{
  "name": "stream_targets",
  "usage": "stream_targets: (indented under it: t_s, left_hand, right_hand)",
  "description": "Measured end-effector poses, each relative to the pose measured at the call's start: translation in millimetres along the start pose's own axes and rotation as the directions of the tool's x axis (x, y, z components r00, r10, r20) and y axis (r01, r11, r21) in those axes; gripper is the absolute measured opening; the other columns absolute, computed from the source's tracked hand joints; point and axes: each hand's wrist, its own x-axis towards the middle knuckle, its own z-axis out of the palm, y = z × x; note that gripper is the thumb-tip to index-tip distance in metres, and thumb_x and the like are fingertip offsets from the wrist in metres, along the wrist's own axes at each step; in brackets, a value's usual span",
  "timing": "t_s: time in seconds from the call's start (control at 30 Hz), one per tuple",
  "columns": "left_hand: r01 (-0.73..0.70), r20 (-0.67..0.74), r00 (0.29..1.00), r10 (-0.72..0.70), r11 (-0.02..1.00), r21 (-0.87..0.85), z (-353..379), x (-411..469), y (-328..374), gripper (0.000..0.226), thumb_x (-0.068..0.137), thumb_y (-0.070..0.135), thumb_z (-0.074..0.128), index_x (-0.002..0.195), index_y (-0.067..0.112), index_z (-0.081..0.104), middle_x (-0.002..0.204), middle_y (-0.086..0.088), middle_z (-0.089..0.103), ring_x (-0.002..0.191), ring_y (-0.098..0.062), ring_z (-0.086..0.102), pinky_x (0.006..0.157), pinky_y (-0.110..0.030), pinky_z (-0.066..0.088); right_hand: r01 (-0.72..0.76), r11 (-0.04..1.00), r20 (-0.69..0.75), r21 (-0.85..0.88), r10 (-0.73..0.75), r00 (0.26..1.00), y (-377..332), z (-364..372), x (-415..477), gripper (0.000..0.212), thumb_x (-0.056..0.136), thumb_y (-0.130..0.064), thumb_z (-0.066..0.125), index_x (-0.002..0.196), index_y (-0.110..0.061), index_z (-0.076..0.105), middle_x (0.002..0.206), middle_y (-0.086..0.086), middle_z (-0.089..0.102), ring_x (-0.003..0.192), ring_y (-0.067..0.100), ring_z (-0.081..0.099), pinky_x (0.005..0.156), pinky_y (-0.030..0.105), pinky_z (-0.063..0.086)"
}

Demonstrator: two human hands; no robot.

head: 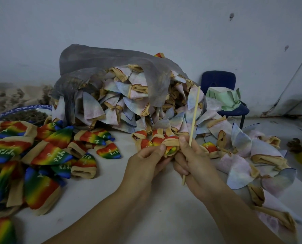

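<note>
Rainbow fabric piece [171, 147] with a tan cuff sits at frame centre, above the white table [146, 199], pinched between your two hands. Your fingers cover most of it, so its shape cannot be made out. Your left hand [146, 162] grips its left side, thumb on the cuff. Your right hand [196, 161] pinches the cuff's right edge and also clamps a wooden stick [194, 113], whose middle is hidden behind your fingers. The rainbow pile [46, 154] at lower left is cut off by the frame edge.

Bare table [90, 194] open centre front; rainbow pieces [46, 154] crowd left, pale pieces [243, 166] right, bag [111, 67] behind
</note>
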Motion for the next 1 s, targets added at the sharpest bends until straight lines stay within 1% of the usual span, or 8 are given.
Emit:
stream_targets:
  t_s: [0.1, 0.2, 0.33, 0.47, 0.67, 0.73, 0.83, 1.0]
  left_hand:
    - [0.053, -0.091, 0.994, -0.055, 0.998, -0.025, 1.7, -0.5, 1.1, 0.022, 0.094, 0.016, 0.063, 0.08, 0.018, 0.08, 0.096, -0.003, 0.077, 0.089, -0.015, 0.074, 0.071, -0.022, 0.058]
    - [0.072, -0.159, 0.985, -0.073, 0.997, -0.011, 3.8, -0.5, 1.3, 0.018, 0.096, 0.017, 0.06, 0.087, 0.018, 0.076, 0.094, -0.004, 0.077, 0.089, -0.017, 0.072, 0.068, -0.023, 0.056]
    - [0.134, -0.182, 0.972, -0.15, 0.987, -0.093, 8.3, -0.2, 9.1, 0.014, 0.098, 0.014, 0.058, 0.096, 0.01, 0.071, 0.092, -0.008, 0.075, 0.072, -0.012, 0.068, 0.055, -0.018, 0.055]
    - [0.196, -0.153, 0.954, -0.258, 0.922, -0.333, 8.5, 2.3, 20.9, 0.019, 0.1, 0.009, 0.051, 0.11, -0.002, 0.063, 0.1, -0.015, 0.067, 0.069, -0.014, 0.06, 0.045, -0.016, 0.05]
    - [0.259, -0.027, 0.948, -0.318, 0.816, -0.518, 8.4, 3.0, 24.5, 0.021, 0.101, 0.004, 0.045, 0.114, -0.006, 0.058, 0.085, -0.014, 0.061, 0.052, -0.01, 0.047, 0.036, -0.015, 0.036]
    - [0.275, 0.019, 0.947, -0.32, 0.781, -0.561, 7.9, 3.7, 24.5, 0.017, 0.1, 0.004, 0.044, 0.108, -0.003, 0.058, 0.075, -0.012, 0.061, 0.044, -0.01, 0.045, 0.033, -0.015, 0.032]
    - [0.271, 0.079, 0.96, -0.27, 0.812, -0.517, 5.4, 3.1, 23.9, 0.013, 0.098, 0.006, 0.046, 0.1, 0.0, 0.058, 0.062, -0.008, 0.061, 0.042, -0.008, 0.045, 0.033, -0.015, 0.029]
    - [0.041, -0.114, 0.992, -0.051, 0.995, -0.087, 0.3, 9.7, 18.2, 0.021, 0.102, 0.021, 0.05, 0.101, 0.007, 0.065, 0.08, -0.006, 0.065, 0.059, -0.007, 0.049, 0.045, -0.015, 0.042]
  right_hand:
    - [0.094, 0.966, -0.03, -0.241, -0.104, 0.994, 4.5, 4.8, -2.4, 0.015, 0.095, -0.03, 0.048, 0.09, -0.019, 0.056, 0.05, -0.007, 0.04, 0.038, 0.003, 0.03, 0.038, 0.016, 0.027]
    - [0.224, 0.815, -0.018, -0.534, -0.275, 0.961, 8.3, 10.6, -3.7, 0.016, 0.086, -0.047, 0.048, 0.087, -0.035, 0.058, 0.076, -0.009, 0.053, 0.059, -0.003, 0.047, 0.055, 0.011, 0.039]
    - [0.244, 0.733, -0.021, -0.634, -0.332, 0.943, 7.7, 10.1, -3.8, 0.016, 0.086, -0.048, 0.044, 0.086, -0.036, 0.056, 0.093, -0.001, 0.052, 0.073, -0.005, 0.049, 0.07, 0.013, 0.038]
    - [0.301, 0.699, 0.015, -0.649, -0.384, 0.923, 9.9, 15.6, -5.0, 0.013, 0.088, -0.042, 0.044, 0.086, -0.035, 0.055, 0.099, -0.005, 0.05, 0.084, -0.011, 0.051, 0.074, 0.001, 0.036]
    - [0.161, 0.858, -0.057, -0.487, -0.215, 0.975, 15.6, 18.6, -4.6, 0.017, 0.09, -0.046, 0.046, 0.093, -0.035, 0.058, 0.105, 0.008, 0.06, 0.091, 0.013, 0.059, 0.082, 0.031, 0.049]
    - [0.102, 0.941, -0.077, -0.323, -0.133, 0.988, 15.5, 19.1, -3.7, 0.019, 0.095, -0.037, 0.046, 0.106, -0.03, 0.06, 0.097, 0.002, 0.065, 0.084, 0.006, 0.065, 0.071, 0.023, 0.052]
    - [0.069, 0.989, -0.045, -0.132, -0.075, 0.996, 13.0, 19.6, -5.1, 0.022, 0.1, -0.026, 0.043, 0.113, -0.02, 0.059, 0.059, -0.015, 0.061, 0.048, -0.004, 0.056, 0.043, 0.01, 0.041]
    - [0.17, 0.836, -0.078, -0.521, -0.245, 0.966, 11.7, 10.2, -4.0, 0.014, 0.092, -0.043, 0.052, 0.085, -0.034, 0.06, 0.058, -0.018, 0.056, 0.051, -0.004, 0.05, 0.048, 0.008, 0.038]
